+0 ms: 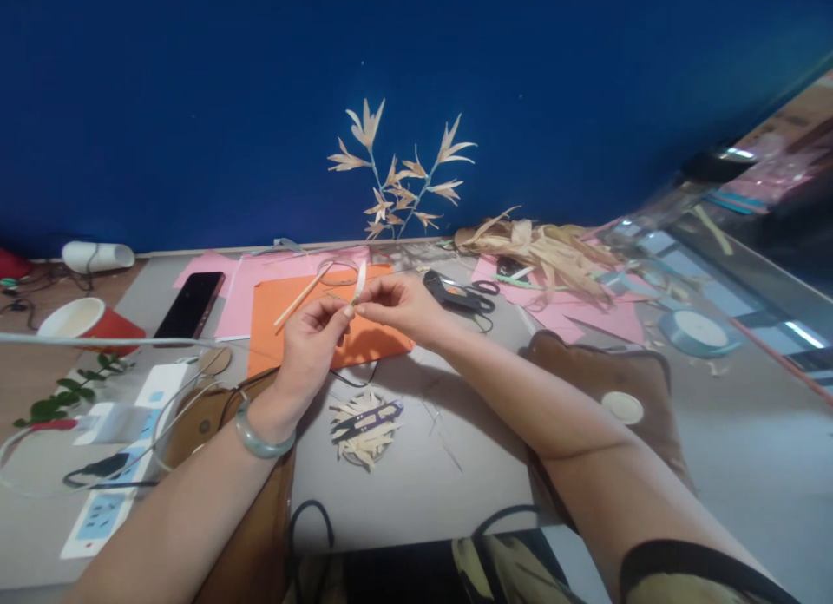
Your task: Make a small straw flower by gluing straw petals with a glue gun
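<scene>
Both hands meet above an orange sheet (266, 313), fingertips pinched together. My left hand (311, 335) grips the lower end of a small pale husk strip (360, 279), where a bit of green shows. The thumb and fingers of my right hand (400, 302) close on the same spot from the other side. The strip's tip points up between them; its base is hidden by the fingers. Below lies a heap of cut husk strips (365, 455) with a dark purple tool (368, 420) across it. Behind, two branches of dried husk flowers (398, 187) stand against the blue wall.
Dried husks (540, 248) lie at the back right, near black-handled scissors (485, 293). Thin wires (446, 437) lie right of the strips. A phone (190, 307), red paper cup (88, 322) and corded power strip (117, 487) are left. A ribbon roll (698, 331) sits right.
</scene>
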`<state>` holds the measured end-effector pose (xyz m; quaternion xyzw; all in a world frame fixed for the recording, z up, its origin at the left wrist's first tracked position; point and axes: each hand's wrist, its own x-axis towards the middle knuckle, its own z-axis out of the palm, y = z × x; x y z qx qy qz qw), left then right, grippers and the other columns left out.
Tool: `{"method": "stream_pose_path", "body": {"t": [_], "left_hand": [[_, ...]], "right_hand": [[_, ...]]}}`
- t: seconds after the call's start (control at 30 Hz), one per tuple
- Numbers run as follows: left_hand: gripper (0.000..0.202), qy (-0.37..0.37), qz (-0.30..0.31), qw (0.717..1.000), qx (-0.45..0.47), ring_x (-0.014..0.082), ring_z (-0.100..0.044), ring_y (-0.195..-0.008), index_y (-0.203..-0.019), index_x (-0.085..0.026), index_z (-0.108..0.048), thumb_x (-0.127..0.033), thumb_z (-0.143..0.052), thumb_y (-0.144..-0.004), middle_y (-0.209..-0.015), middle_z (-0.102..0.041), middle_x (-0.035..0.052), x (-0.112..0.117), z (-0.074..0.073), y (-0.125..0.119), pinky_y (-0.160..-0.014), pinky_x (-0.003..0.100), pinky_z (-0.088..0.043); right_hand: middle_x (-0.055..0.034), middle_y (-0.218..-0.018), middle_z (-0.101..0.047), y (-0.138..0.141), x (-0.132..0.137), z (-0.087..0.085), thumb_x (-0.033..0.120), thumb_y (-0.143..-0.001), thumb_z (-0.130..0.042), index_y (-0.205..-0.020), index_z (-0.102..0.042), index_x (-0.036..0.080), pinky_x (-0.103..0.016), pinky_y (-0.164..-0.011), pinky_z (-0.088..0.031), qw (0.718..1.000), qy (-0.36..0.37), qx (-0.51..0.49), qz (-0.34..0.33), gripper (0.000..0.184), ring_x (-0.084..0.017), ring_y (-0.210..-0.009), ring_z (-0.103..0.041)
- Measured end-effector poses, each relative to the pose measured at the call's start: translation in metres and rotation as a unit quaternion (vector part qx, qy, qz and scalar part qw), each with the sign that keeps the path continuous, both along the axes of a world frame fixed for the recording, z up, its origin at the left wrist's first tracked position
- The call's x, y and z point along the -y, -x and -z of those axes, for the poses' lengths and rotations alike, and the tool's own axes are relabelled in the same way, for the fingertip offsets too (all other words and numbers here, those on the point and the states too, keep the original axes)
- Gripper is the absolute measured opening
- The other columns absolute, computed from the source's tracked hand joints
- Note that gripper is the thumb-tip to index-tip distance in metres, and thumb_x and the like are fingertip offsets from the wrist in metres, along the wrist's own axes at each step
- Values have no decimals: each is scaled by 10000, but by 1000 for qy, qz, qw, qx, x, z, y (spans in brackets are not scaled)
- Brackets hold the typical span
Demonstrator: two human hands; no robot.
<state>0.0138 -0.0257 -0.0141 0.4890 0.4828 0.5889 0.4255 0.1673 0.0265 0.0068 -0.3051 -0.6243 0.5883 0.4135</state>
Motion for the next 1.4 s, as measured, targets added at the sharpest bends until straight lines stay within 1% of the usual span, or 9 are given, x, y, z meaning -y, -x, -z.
{"method": "stream_pose_path", "body": {"t": [0.27, 0.47, 0.6, 0.8, 1.0, 1.13, 1.27, 1.4], "left_hand": [[164, -1, -8, 1000, -17, 69, -460, -521, -770, -154, -639, -310, -690, -775, -600, -543, -35, 2, -1, -2, -502, 191, -383], [198, -4, -40, 998, -39, 81, -487, -514, -759, -152, -646, -336, -718, -739, -594, -570, -26, 3, -6, -3, -513, 203, -402], [208, -10, -56, 996, -63, 96, -527, -552, -771, -149, -654, -342, -721, -732, -629, -606, -6, 4, -7, -3, -542, 214, -424], [174, -44, -50, 992, -106, 108, -572, -624, -804, -149, -662, -320, -680, -779, -716, -654, 21, 4, -3, -2, -593, 216, -452], [162, -62, -50, 990, -116, 119, -593, -653, -810, -151, -668, -311, -670, -786, -742, -670, 30, 5, 0, -1, -618, 225, -469], [156, -61, -52, 990, -115, 124, -601, -657, -809, -154, -679, -308, -671, -786, -734, -669, 27, 5, 0, -2, -634, 233, -476], [149, -50, -47, 991, -115, 119, -586, -626, -803, -156, -691, -302, -676, -782, -715, -665, 22, 6, -3, -2, -605, 228, -466], [146, -38, -38, 993, -102, 104, -546, -560, -795, -158, -702, -301, -687, -770, -670, -643, 8, 7, -7, -2, -555, 221, -446]], "right_hand": [[15, -678, -618, 0, 0, 3, 297, -661, -760, -726, -632, 133, -205, -576, -420, 1000, 9, -11, -1, 218, -71, -604, -536], [12, -679, -615, 3, 2, 7, 316, -664, -750, -715, -611, 139, -220, -602, -433, 1000, -1, -4, 13, 231, -80, -613, -536], [18, -660, -598, 5, 3, 9, 337, -665, -744, -697, -589, 147, -222, -592, -426, 1000, -6, -1, 29, 247, -81, -598, -520], [31, -638, -561, 5, 4, 9, 346, -667, -743, -665, -565, 151, -220, -584, -403, 999, -8, 4, 34, 264, -75, -576, -490], [35, -629, -533, 5, 4, 10, 376, -684, -722, -670, -554, 154, -210, -540, -366, 998, -13, 27, 47, 278, -69, -557, -448], [37, -620, -517, 7, 3, 12, 368, -693, -706, -652, -534, 160, -212, -540, -367, 998, -22, 20, 48, 273, -68, -554, -438], [36, -623, -512, 8, 4, 13, 343, -696, -693, -651, -526, 162, -211, -533, -358, 998, -34, 22, 57, 251, -68, -552, -432], [31, -617, -518, 6, 5, 9, 340, -693, -682, -640, -520, 163, -211, -529, -351, 996, -46, 43, 68, 245, -71, -556, -433]]}}
